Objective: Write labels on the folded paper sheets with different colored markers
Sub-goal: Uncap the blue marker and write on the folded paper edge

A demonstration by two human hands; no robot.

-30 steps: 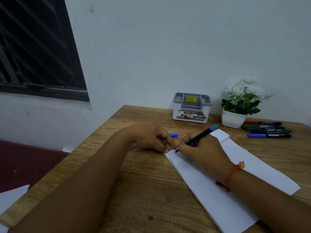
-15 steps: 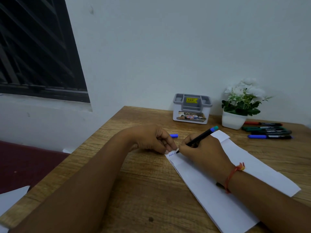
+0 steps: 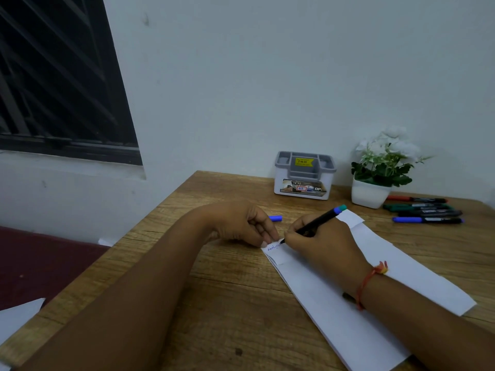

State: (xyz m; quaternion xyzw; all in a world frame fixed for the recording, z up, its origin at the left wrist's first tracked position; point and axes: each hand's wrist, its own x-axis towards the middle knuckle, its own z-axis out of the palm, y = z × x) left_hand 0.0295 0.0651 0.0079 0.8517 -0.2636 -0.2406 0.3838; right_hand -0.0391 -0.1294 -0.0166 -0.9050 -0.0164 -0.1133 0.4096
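A long white folded paper sheet (image 3: 348, 317) lies diagonally on the wooden table (image 3: 214, 303), over another sheet (image 3: 417, 269). My right hand (image 3: 324, 247) grips a black marker with a blue end (image 3: 318, 222); its tip touches the sheet's near-left corner, where small blue writing (image 3: 273, 247) shows. My left hand (image 3: 241, 223) presses that corner down with its fingertips. A blue marker cap (image 3: 276, 218) lies just behind my left hand.
Red, green, black and blue markers (image 3: 426, 210) lie in a row at the right. A white pot of white flowers (image 3: 375, 180) and a grey-white desk organizer (image 3: 304, 178) stand by the wall. Another paper (image 3: 18, 317) lies off the table's left edge.
The marker tip has crept slightly rightward along the sheet's corner and the blue writing has grown longer. My left hand has stayed in place.
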